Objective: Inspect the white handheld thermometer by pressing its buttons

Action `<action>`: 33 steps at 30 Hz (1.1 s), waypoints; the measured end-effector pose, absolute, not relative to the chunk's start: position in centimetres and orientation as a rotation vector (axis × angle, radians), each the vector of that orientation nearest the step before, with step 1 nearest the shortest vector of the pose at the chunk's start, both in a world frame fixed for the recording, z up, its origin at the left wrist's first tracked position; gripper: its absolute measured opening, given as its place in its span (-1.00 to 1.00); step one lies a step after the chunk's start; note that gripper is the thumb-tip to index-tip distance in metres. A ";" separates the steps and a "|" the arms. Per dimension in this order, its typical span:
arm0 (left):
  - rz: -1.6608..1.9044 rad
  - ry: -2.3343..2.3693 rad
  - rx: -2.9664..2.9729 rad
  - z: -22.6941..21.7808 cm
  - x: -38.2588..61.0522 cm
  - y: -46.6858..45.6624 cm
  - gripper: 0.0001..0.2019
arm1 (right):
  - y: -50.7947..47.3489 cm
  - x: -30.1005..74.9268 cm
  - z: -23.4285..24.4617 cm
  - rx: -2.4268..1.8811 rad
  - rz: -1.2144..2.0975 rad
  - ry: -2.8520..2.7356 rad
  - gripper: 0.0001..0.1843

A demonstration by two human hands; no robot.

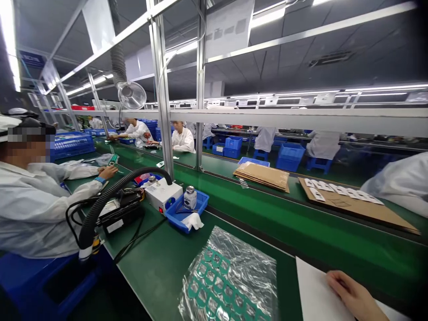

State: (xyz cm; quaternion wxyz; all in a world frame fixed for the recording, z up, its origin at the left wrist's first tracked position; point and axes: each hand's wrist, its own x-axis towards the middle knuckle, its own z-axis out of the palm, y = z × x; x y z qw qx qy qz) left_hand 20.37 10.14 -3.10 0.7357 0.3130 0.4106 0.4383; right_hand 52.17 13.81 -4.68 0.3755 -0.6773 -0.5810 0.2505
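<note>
White paper sheet (317, 294): It lies flat on the green bench (167, 276), with one corner at the bench's far edge.

Right hand (354, 296): It rests on the sheet, near the bench's far edge. The fingers are loose and a little bent. It does not seem to hold anything.

Left hand: It is out of view, so I cannot tell what it holds.

Clear plastic bag (257, 263): It lies on the bench just left of the sheet. Rows of green frames (214, 285) are inside it.

Blue tray (185, 218): It sits farther along the bench and holds a bottle with a metal lid (190, 198) and a white wipe (192, 221). A white machine (163, 195) stands just beside it.

Co-worker's hand (107, 171): It holds a small green strip (113, 159) at the bench's left side.

Across the bench: White cards (329, 189) lie in rows on a cardboard sheet (354, 205).

Done and left: The green frames are in their bag. The paper sheet shows white around the hand.
</note>
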 end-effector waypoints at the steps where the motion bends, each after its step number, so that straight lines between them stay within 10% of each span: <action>1: 0.929 0.905 0.665 -3.2 20.7 9.3 -0.64 | 13.5 51.4 -3.9 -1.706 0.636 -1.458 -0.70; 8: 0.702 0.855 0.552 -1.6 19.6 2.7 -0.34 | 9.7 41.4 3.0 -1.491 0.792 -1.402 -0.67; 33: 0.926 0.820 0.333 3.3 14.0 2.3 -0.62 | 2.7 26.8 4.8 -1.211 1.373 -1.243 -0.71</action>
